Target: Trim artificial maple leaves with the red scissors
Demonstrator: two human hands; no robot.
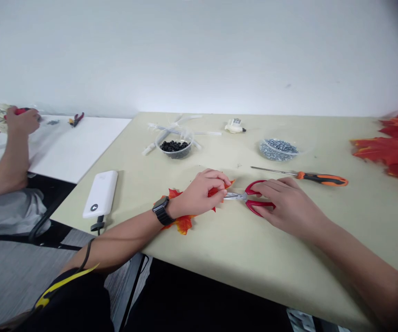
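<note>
My left hand (204,193), with a black watch on its wrist, is closed on an orange-red artificial maple leaf (184,225). Much of the leaf lies hidden under that hand and wrist. In my right hand (283,200) are red-handled scissors (249,196), the fingers in their loops. The scissor blades point left and reach the leaf at my left fingertips; the blade tips are partly covered there. Behind my right hand lies a screwdriver (318,178) with an orange and black handle.
Small black parts fill a clear bowl (177,156); clear plastic strips (164,133) lie around it. Silver screws fill another bowl (278,159). A small white device (234,125), red leaves (392,147) and a white power bank (101,193) are on the table. A co-worker's hand (22,121) works at left.
</note>
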